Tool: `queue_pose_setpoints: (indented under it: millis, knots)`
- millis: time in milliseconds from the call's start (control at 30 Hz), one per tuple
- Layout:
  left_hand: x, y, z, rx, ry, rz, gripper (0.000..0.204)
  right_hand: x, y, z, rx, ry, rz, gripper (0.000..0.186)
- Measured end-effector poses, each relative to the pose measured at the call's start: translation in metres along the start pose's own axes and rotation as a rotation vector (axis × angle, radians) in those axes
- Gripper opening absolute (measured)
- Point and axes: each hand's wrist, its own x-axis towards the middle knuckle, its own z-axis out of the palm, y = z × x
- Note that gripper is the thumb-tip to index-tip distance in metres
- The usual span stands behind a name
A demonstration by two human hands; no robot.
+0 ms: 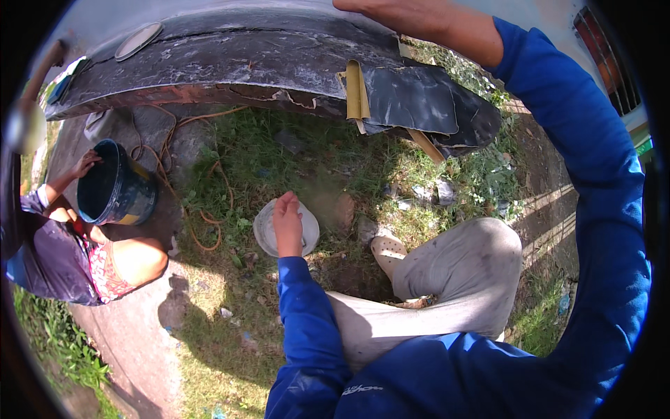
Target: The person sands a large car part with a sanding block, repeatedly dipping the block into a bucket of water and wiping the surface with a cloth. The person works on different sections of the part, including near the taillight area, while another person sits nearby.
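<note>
Left hand [287, 215] over pale bowl [262, 232]; right hand [391, 12] far forward

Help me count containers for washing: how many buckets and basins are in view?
2: a dark blue bucket at left, with a co-worker's hand at its rim, and a white basin under the person's left hand. Others may be hidden.

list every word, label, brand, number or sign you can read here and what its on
Blue shirt: small, slanted white lettering on the front, too blurred to quote.
Dark blue bucket: yellowish marks on its side, too unclear to tell if they are text.
White basin: none visible.
No signs or numbers can be read.
</note>
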Motion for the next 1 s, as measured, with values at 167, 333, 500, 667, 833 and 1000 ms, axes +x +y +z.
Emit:
queue_pose_setpoints:
  millis: [167, 333, 500, 667, 833, 1000]
  knots:
    - [0.002, 0.003, 0.007, 0.034, -0.061, -0.033, 0.037, 0.0, 0.022, -0.008, -0.162, 0.123, 0.042, 0.009]
    - [-0.002, 0.004, 0.008, -0.006, -0.045, -0.004, 0.04, -0.005, 0.015, 0.005, -0.05, 0.027, -0.081, 0.009]
    - [0.011, -0.006, 0.01, 0.054, -0.081, -0.032, 0.04, 0.011, 0.017, 0.015, 0.006, 0.054, -0.12, 0.012]
    - [-0.01, 0.016, -0.035, 0.128, 0.059, 0.03, 0.037, -0.068, 0.02, -0.021, -0.041, -0.049, -0.118, 0.015]
    - [-0.069, 0.063, -0.001, 0.662, -0.407, 0.302, 0.03, 0.032, 0.016, 0.031, -0.022, 0.027, -0.114, 0.013]
    - [-0.199, 0.24, 0.016, 0.86, -0.78, 0.769, 0.032, 0.017, 0.014, 0.018, -0.022, 0.072, -0.117, 0.015]
